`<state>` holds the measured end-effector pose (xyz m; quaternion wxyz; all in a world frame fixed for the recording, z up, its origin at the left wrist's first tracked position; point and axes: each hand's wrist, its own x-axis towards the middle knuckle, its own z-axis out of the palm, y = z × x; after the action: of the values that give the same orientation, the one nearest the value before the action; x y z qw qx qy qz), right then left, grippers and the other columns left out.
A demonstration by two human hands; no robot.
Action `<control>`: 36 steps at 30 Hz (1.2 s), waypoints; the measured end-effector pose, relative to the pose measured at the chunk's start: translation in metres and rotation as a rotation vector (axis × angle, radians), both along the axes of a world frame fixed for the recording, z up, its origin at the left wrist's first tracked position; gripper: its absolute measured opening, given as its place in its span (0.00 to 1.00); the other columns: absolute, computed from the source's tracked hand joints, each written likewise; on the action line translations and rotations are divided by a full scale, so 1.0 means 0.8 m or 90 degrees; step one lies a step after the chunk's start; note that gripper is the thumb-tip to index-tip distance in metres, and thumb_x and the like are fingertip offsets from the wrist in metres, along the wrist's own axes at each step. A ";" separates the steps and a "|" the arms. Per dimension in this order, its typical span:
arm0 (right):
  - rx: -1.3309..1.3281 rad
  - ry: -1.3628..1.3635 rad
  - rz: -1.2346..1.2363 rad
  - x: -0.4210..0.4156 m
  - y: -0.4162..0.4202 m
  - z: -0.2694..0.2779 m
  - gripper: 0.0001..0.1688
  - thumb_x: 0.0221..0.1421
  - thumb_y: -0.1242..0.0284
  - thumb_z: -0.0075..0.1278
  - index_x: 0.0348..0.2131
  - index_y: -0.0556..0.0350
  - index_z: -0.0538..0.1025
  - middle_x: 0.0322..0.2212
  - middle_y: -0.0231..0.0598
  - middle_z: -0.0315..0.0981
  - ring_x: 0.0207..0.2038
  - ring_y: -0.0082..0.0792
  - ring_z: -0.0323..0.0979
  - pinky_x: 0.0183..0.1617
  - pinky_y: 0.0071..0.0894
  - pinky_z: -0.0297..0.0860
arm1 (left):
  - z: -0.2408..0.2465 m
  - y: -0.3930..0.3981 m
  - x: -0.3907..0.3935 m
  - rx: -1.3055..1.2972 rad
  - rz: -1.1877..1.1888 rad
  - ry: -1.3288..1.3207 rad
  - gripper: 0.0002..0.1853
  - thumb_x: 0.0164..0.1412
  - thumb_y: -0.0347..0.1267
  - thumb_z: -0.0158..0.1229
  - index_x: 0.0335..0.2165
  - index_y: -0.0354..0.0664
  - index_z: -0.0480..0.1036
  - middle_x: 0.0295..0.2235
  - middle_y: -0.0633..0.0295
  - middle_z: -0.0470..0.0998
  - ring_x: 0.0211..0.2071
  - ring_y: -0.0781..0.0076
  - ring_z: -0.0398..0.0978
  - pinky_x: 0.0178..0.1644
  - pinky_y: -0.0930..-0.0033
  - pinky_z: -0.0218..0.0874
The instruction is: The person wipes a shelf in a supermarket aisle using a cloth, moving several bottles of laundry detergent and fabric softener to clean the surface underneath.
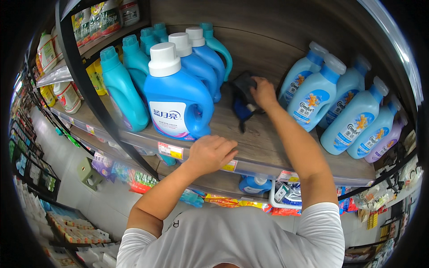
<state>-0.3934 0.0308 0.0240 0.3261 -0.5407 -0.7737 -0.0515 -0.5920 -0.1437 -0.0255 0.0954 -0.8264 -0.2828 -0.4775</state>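
My right hand (264, 93) grips a dark grey and blue cloth (244, 97) on the bare boards of a wooden shelf (221, 124). Resting on the shelf's front edge, my left hand (212, 153) has its fingers together and holds no object that I can see. Just beyond it stands a large blue detergent jug (177, 97) with a white cap, and more blue and teal jugs (124, 90) are grouped behind and beside it. To the right of my right hand, light blue Comfort bottles (311, 97) stand upright, with a purple bottle (387, 144) at the end.
A black metal shelf post (85, 87) rises at the left, with more bottles (67, 97) past it. Price tags (170, 150) line the front edge. On the lower level are a blue jug (254, 185) and a white basket (285, 204). A green stool (89, 173) stands on the floor.
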 end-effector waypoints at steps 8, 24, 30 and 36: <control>-0.254 -0.163 -0.039 -0.072 0.053 -0.019 0.27 0.51 0.60 0.47 0.45 0.60 0.70 0.47 0.56 0.63 0.48 0.53 0.63 0.50 0.43 0.63 | 0.001 0.000 -0.002 0.005 -0.020 -0.004 0.09 0.41 0.30 0.61 0.27 0.46 0.73 0.21 0.66 0.72 0.21 0.68 0.70 0.23 0.69 0.59; -0.212 -0.226 0.232 -0.025 -0.064 -0.019 0.28 0.52 0.60 0.45 0.51 0.51 0.67 0.52 0.51 0.57 0.54 0.50 0.55 0.58 0.42 0.51 | 0.006 -0.003 -0.015 0.036 -0.088 -0.081 0.22 0.39 0.31 0.64 0.38 0.42 0.70 0.39 0.60 0.72 0.43 0.60 0.69 0.42 0.63 0.61; -0.247 -0.203 0.337 -0.030 -0.150 -0.010 0.30 0.47 0.57 0.50 0.47 0.52 0.70 0.52 0.51 0.57 0.53 0.53 0.55 0.57 0.43 0.51 | 0.001 0.002 -0.020 0.056 -0.125 -0.116 0.34 0.34 0.37 0.66 0.44 0.42 0.66 0.47 0.55 0.65 0.51 0.53 0.61 0.54 0.54 0.54; -0.235 -0.173 0.434 -0.043 -0.195 0.008 0.28 0.42 0.60 0.55 0.42 0.57 0.72 0.48 0.52 0.62 0.51 0.51 0.59 0.55 0.44 0.55 | 0.000 0.006 -0.021 0.074 -0.130 -0.094 0.35 0.41 0.46 0.60 0.46 0.40 0.63 0.47 0.52 0.65 0.51 0.49 0.61 0.55 0.51 0.52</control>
<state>-0.4277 -0.1255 0.0305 0.1168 -0.2909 -0.9409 0.1285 -0.6091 -0.1393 -0.0258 0.0731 -0.8066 -0.1755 -0.5597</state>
